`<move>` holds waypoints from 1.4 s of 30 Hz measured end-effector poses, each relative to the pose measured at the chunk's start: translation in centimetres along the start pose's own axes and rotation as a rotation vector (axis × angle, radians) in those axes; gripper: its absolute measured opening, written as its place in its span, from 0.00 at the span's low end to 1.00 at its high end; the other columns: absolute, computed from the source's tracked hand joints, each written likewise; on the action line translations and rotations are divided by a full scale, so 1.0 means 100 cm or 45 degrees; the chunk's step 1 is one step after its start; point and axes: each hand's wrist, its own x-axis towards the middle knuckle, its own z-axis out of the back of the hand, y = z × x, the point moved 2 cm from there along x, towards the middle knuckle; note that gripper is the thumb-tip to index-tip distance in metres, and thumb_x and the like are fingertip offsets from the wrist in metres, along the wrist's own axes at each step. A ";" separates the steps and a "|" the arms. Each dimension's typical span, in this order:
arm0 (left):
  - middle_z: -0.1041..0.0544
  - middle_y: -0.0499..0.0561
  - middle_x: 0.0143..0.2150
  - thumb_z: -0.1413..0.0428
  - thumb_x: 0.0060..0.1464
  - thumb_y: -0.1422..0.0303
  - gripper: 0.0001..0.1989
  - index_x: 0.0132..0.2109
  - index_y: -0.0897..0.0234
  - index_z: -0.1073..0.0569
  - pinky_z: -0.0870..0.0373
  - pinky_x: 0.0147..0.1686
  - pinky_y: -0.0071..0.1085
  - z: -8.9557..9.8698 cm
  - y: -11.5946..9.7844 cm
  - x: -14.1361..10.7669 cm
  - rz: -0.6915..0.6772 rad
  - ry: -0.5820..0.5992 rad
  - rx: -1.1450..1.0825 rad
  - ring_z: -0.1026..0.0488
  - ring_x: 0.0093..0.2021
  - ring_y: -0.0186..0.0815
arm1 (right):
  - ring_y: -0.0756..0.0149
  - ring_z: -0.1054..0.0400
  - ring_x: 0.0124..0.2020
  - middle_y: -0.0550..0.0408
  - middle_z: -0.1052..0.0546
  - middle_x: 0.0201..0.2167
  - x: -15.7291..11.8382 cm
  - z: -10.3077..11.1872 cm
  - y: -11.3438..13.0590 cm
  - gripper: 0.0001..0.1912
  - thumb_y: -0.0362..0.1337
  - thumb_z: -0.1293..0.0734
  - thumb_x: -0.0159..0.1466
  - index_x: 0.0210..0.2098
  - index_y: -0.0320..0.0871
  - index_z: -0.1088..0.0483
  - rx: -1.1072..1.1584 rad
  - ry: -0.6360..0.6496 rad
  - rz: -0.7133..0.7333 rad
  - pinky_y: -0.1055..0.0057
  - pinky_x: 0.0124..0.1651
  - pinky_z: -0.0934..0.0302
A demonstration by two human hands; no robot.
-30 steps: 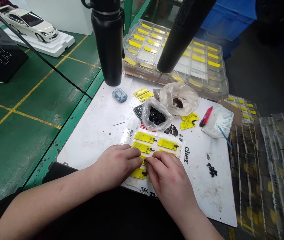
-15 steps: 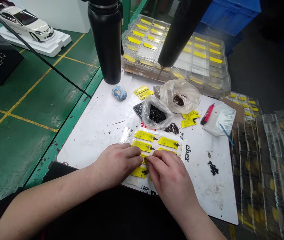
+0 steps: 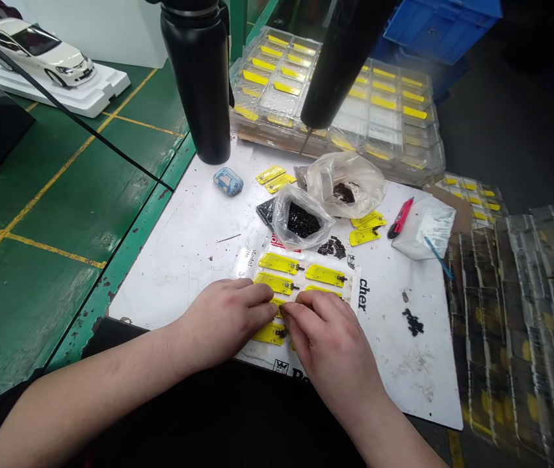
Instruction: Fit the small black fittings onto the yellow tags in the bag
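Flat yellow plastic parts (image 3: 277,283) with small black pieces at their right ends lie in two columns on the white board. My left hand (image 3: 231,318) has its fingers closed at the left of one yellow part (image 3: 278,302), steadying it against the board. At that part's right end, my right hand (image 3: 330,335) pinches a small black piece, mostly hidden by the fingertips. Both hands nearly touch. Beyond them stand an open plastic bag of tiny black pieces (image 3: 302,221) and a second bag (image 3: 369,185) with dark contents. Loose black pieces (image 3: 333,247) lie beside the nearer bag.
A black bottle (image 3: 196,84) stands at the back, and a dark electric screwdriver (image 3: 335,71) hangs over the board. Clear compartment trays (image 3: 389,133) of yellow parts sit behind; more trays (image 3: 496,325) are stacked right. A red cutter (image 3: 401,218) leans by a white block (image 3: 423,227).
The whole view has shifted slightly, with the background a little further left. Both hands stay at the same yellow part, their grip looking almost unchanged.
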 end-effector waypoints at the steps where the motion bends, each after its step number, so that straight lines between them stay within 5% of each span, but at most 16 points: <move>1: 0.16 0.51 0.50 0.48 0.79 0.64 0.14 0.57 0.57 0.18 0.25 0.39 0.36 0.000 0.000 0.000 0.001 0.006 0.001 0.21 0.42 0.39 | 0.55 0.28 0.47 0.51 0.20 0.46 0.000 0.000 0.000 0.08 0.33 0.31 0.79 0.50 0.45 0.18 -0.002 -0.002 0.000 0.56 0.53 0.34; 24: 0.17 0.52 0.51 0.49 0.79 0.65 0.15 0.58 0.57 0.18 0.24 0.39 0.35 0.000 0.000 0.000 -0.031 -0.013 0.056 0.20 0.42 0.39 | 0.55 0.28 0.48 0.50 0.20 0.47 -0.001 0.005 0.001 0.08 0.34 0.32 0.79 0.52 0.45 0.19 0.021 -0.012 -0.034 0.55 0.54 0.32; 31: 0.18 0.52 0.51 0.47 0.78 0.64 0.15 0.63 0.56 0.22 0.24 0.38 0.38 0.002 -0.002 0.002 -0.072 0.113 0.138 0.21 0.43 0.41 | 0.53 0.26 0.49 0.48 0.20 0.48 -0.001 0.017 -0.010 0.08 0.36 0.32 0.79 0.50 0.46 0.18 -0.004 0.042 -0.058 0.52 0.54 0.29; 42: 0.19 0.50 0.51 0.41 0.73 0.66 0.14 0.62 0.55 0.21 0.26 0.34 0.38 0.008 -0.007 0.009 -0.007 0.277 0.183 0.21 0.41 0.42 | 0.53 0.29 0.50 0.50 0.22 0.48 0.008 0.009 -0.022 0.05 0.33 0.28 0.77 0.43 0.47 0.20 -0.099 0.177 0.000 0.54 0.55 0.30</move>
